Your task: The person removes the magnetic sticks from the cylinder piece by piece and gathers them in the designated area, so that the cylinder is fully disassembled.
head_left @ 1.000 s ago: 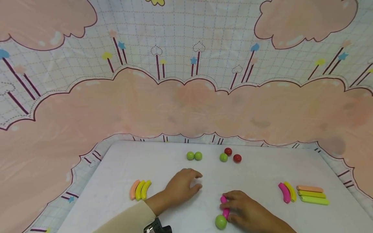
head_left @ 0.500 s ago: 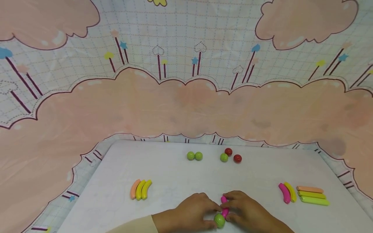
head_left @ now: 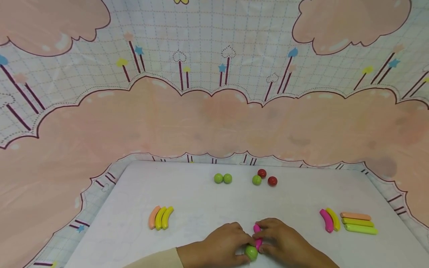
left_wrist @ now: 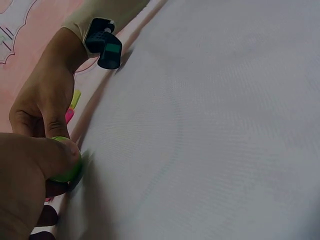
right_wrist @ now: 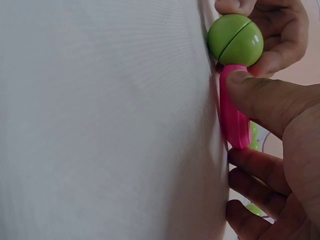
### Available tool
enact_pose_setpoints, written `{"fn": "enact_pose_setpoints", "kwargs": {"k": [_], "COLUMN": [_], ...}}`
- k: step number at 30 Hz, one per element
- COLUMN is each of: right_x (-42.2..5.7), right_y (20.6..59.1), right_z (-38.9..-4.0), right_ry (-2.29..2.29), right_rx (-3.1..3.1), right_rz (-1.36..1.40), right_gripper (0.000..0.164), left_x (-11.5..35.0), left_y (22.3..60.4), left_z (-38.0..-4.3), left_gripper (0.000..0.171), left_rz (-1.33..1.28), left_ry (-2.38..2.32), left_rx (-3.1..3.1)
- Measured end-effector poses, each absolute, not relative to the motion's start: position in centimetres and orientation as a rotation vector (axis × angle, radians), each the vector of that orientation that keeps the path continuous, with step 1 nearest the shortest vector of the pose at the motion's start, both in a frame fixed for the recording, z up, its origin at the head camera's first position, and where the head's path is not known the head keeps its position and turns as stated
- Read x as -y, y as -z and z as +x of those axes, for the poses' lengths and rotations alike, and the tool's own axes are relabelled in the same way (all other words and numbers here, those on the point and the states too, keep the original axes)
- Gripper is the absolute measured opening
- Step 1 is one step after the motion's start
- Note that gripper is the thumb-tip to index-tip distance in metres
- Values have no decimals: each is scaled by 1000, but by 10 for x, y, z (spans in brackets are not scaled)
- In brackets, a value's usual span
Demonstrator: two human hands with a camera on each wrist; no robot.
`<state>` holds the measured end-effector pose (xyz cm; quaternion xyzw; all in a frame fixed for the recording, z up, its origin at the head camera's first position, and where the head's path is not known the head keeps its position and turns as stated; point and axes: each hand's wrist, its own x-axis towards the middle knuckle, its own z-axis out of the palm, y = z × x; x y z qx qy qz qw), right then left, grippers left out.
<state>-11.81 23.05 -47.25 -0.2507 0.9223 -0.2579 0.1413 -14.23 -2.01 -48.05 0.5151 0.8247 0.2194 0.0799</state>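
Near the front of the table, my left hand [head_left: 223, 243] pinches a green ball [head_left: 250, 253] between thumb and fingers. Against it my right hand [head_left: 285, 240] grips a pink curved stick [head_left: 257, 227] that lies on the table. The right wrist view shows the ball [right_wrist: 235, 40], with a seam round it, touching the end of the stick [right_wrist: 234, 117]; the right thumb presses on the stick near that end. In the left wrist view the ball [left_wrist: 70, 167] is partly covered by the left thumb, and the stick is mostly hidden.
On the white table [head_left: 187, 193] stand two green balls [head_left: 222, 178], then a green ball [head_left: 256, 180] with two red balls [head_left: 272, 181]. Curved sticks [head_left: 161, 217] lie at left, a pink and yellow pair [head_left: 330, 220] at right, beside straight sticks [head_left: 358, 222].
My left hand has come right and nearer from the middle of the table and taken hold of the green ball, which has shifted slightly. My right hand keeps its grip on the pink stick.
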Motion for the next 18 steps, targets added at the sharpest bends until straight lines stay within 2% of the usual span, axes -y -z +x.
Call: {"fn": "enact_pose_setpoints", "kwargs": {"k": [18], "right_x": [-227], "right_y": [473], "right_z": [-118], "right_ry": [764], "right_rx": [-2686], "right_rz": [-740], "right_gripper": [26], "left_x": [28], "left_y": [483], "left_z": [-143], "left_gripper": [30], "left_rz": [1524], "left_ry": [-747], "left_rx": [-2437]}}
